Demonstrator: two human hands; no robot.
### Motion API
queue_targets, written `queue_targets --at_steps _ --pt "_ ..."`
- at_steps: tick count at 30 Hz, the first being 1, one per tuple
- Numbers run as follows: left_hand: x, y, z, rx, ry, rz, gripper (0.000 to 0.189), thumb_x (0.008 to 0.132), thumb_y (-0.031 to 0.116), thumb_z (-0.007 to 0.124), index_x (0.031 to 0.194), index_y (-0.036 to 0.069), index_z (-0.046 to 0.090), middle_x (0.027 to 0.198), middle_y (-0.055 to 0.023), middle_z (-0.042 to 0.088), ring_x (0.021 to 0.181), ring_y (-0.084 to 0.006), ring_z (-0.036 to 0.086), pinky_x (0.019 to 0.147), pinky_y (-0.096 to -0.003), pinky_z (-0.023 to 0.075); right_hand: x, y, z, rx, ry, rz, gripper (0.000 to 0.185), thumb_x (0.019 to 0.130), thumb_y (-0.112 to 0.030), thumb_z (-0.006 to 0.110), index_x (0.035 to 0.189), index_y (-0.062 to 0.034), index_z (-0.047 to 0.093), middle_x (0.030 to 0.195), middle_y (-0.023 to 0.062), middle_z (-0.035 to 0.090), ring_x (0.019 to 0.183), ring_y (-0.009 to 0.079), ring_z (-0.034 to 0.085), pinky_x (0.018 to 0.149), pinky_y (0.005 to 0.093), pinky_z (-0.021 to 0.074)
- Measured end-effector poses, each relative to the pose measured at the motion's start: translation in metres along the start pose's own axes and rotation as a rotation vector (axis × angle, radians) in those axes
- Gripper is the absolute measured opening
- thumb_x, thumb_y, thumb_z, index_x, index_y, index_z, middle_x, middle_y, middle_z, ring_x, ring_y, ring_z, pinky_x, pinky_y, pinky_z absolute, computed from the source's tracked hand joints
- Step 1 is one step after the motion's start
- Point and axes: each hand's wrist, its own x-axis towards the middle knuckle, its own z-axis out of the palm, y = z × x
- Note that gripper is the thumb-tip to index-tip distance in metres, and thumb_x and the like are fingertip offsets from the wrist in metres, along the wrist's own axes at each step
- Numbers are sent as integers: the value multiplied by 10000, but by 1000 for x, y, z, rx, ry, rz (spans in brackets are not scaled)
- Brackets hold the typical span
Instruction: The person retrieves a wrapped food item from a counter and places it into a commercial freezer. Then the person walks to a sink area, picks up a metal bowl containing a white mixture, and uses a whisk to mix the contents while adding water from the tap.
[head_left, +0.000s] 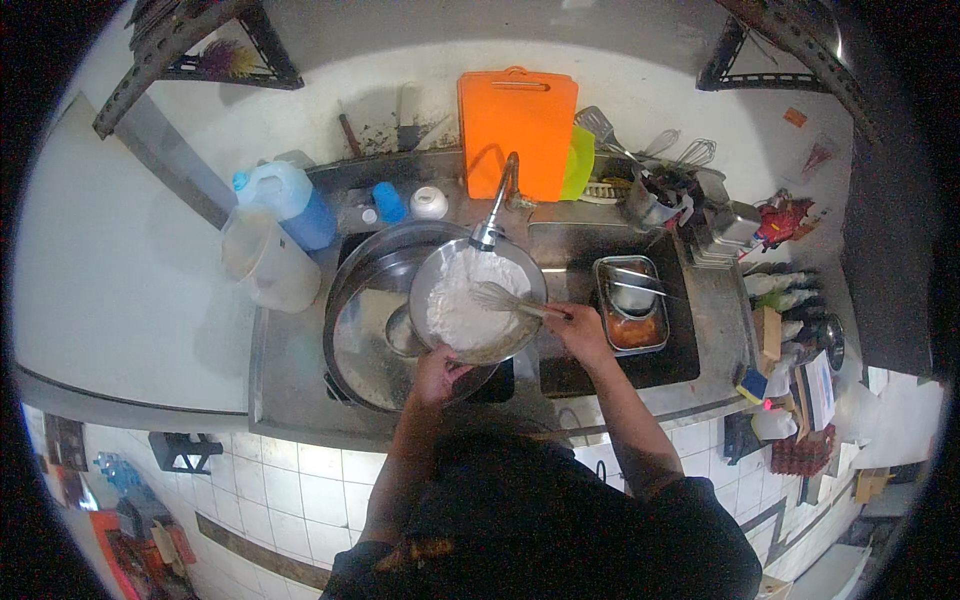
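My left hand (441, 375) grips the near rim of a round metal bowl (534, 270), which holds white powder (465, 311). In my right hand (579, 330) is the handle of a wire whisk (499, 298); its wires rest in the powder. The bowl is beneath the tip of a chrome faucet (487, 232) and over the right part of a large round metal basin (337, 300) set at the left sink. A smaller metal vessel (403, 334) lies inside that basin, partly hidden by the bowl.
A metal tray (636, 334) with brownish contents and a container stands in the right sink (570, 360). Orange cutting boards (517, 120) lean on the wall behind. A blue-liquid jug (281, 199) and a plastic pitcher (274, 262) stand left; a utensil pot (649, 206) stands back right.
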Motion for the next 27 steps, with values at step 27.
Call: queue_targets --at_steps 27 --pt "-39 36 43 205 167 -50 606 815 196 592 1336 -35 386 1199 -205 560 987 -361 642 809 -454 588 -2 54 62 677 304 36 293 859 -181 728 1125 -78 661 850 -31 632 614 32 483 498 203 355"
